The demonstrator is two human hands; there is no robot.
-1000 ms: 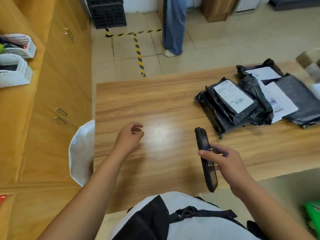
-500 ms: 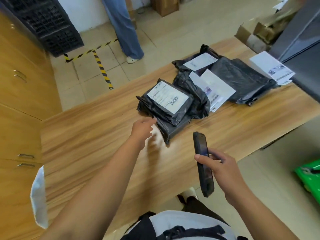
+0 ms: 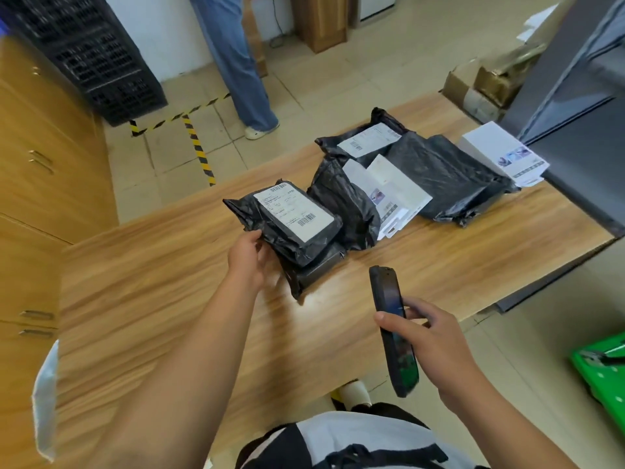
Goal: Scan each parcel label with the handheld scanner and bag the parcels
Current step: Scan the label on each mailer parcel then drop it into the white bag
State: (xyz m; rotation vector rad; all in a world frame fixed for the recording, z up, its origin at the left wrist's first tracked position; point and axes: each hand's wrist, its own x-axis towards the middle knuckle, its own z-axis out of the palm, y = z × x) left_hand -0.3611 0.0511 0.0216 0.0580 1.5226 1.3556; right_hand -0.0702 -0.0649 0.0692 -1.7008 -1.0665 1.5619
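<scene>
A black parcel [image 3: 297, 242] with a white barcode label [image 3: 292, 209] facing up lies on the wooden table [image 3: 169, 299], stacked on another black parcel. My left hand [image 3: 248, 260] grips its near left edge. My right hand [image 3: 429, 336] holds the black handheld scanner [image 3: 392, 330] upright, near the table's front edge, to the right of that parcel. Further back lie more black parcels [image 3: 443, 174], one with a label [image 3: 368, 140], and white boxes [image 3: 389, 194].
A white bag [image 3: 45, 401] hangs at the table's left end. A white box [image 3: 504, 157] sits at the far right against a grey cabinet [image 3: 575, 106]. A person's legs [image 3: 236, 62] stand beyond the table. A green crate [image 3: 602, 370] is on the floor, right.
My left hand has reached forward across the table and taken hold of the nearest labelled parcel. My view has swung right toward the parcels. The scanner stays in my right hand.
</scene>
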